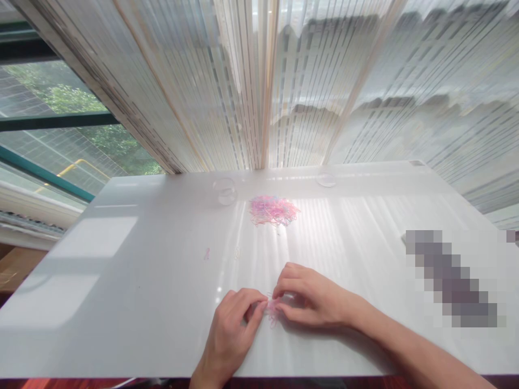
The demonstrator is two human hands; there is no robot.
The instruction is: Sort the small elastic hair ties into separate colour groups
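Note:
A small cluster of thin pink loops that look like rubber bands [273, 320] lies on the white table [133, 302] between my hands. My left hand [235, 324] reaches in from the left, thumb and forefinger pinched at the edge of the cluster. From the right, my right hand [310, 297] comes in with its thumb and fingertips closed on the other side. The fingertips partly hide what they grip. Farther back is a loose pile of pink, orange and blue bands [273, 209]. Two tiny groups sit left of centre: a pinkish one [207, 253] and a paler one [237, 252].
A clear round container [226, 192] stands behind and left of the pile, and a clear disc-like piece [326, 180] near the back edge. A pixelated dark object [454, 281] lies at the right. Pale curtains [251, 81] hang behind the table; a window [60, 108] is at left.

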